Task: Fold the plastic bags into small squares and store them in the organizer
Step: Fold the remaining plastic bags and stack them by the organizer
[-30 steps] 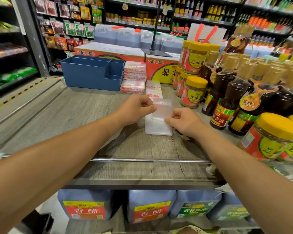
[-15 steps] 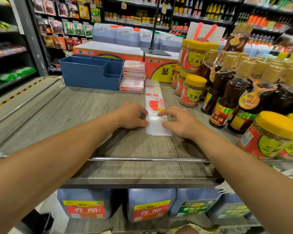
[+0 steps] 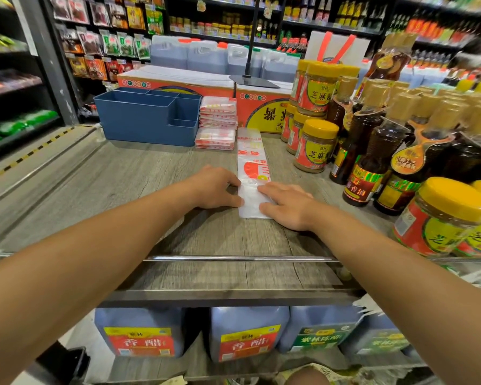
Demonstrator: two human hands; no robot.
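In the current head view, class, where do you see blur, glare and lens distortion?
Head view: the jars at right and the far shelves are blurred; glare streaks the metal rail; the wide lens bows the edges; the plastic bag at centre is sharp.

A long folded white plastic bag strip (image 3: 251,173) lies on the grey wood-grain shelf top (image 3: 122,184); behind-left stands a blue plastic compartment organizer (image 3: 147,118), with stacked folded bags (image 3: 218,120) apparently touching its right side.
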